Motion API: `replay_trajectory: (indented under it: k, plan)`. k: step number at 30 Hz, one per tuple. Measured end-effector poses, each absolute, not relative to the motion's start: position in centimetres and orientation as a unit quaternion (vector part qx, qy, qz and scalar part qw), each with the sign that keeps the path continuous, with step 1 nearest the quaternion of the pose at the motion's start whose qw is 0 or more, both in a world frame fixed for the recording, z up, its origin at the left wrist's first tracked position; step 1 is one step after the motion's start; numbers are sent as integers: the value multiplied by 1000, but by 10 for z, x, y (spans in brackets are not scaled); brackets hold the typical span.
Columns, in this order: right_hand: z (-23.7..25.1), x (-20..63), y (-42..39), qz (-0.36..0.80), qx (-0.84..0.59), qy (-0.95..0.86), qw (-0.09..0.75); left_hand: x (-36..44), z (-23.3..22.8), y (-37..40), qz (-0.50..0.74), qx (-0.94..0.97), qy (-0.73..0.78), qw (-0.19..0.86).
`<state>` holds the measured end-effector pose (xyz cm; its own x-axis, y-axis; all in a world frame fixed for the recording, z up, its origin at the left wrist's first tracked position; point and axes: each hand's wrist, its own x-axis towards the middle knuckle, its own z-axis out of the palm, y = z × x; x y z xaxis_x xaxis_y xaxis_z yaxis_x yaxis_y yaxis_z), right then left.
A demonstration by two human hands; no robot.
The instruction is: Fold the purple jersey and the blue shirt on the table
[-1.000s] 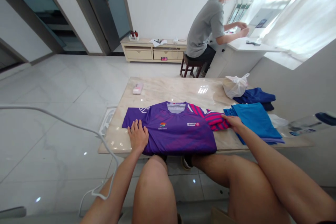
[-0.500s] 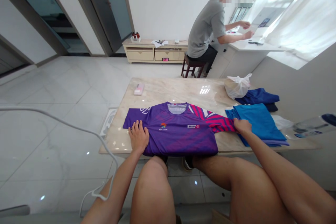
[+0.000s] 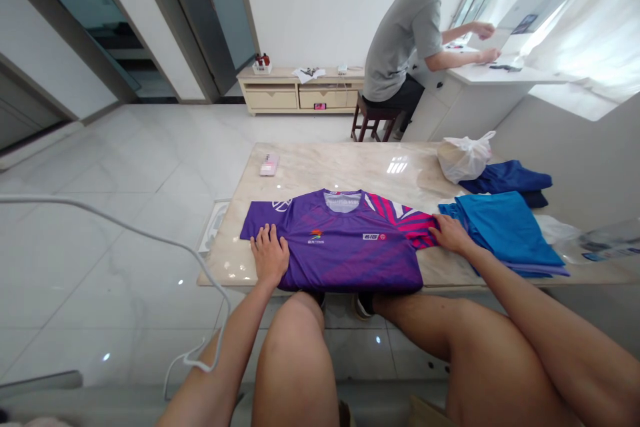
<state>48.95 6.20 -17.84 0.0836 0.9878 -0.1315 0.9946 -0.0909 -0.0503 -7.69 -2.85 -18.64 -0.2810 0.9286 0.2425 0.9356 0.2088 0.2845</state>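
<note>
A purple sports jersey (image 3: 345,240) lies spread front up on the table, its collar pointing away from me and its lower part hanging over or tucked at the near edge. My left hand (image 3: 271,255) rests flat on its left side below the plain purple sleeve, fingers slightly spread. With its fingers closed at the cuff, my right hand (image 3: 451,235) holds the pink-striped sleeve (image 3: 417,225). Just right of that hand is a stack of folded blue clothes (image 3: 510,227).
The marble-topped table (image 3: 330,163) also carries a pink box (image 3: 269,165), a tied white plastic bag (image 3: 465,157), dark blue clothing (image 3: 510,178) and a clear plastic package (image 3: 607,243). A white cable (image 3: 150,232) crosses at left. Another person (image 3: 405,40) sits at a desk beyond.
My right hand has moved inward to the left, and the striped sleeve is bunched shorter than before. My left hand stays on the jersey. The view has shifted slightly.
</note>
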Motion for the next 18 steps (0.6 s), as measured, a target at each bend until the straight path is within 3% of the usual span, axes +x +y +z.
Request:
replay_trajectory:
  k: [10, 18]
  plan:
    - [-142, 480, 75, -53, 777, 612, 136, -76, -187, -29, -189, -601, -776, 18]
    - [-93, 461, 101, -91, 768, 633, 34, -74, -182, -29, -188, -599, -779, 2]
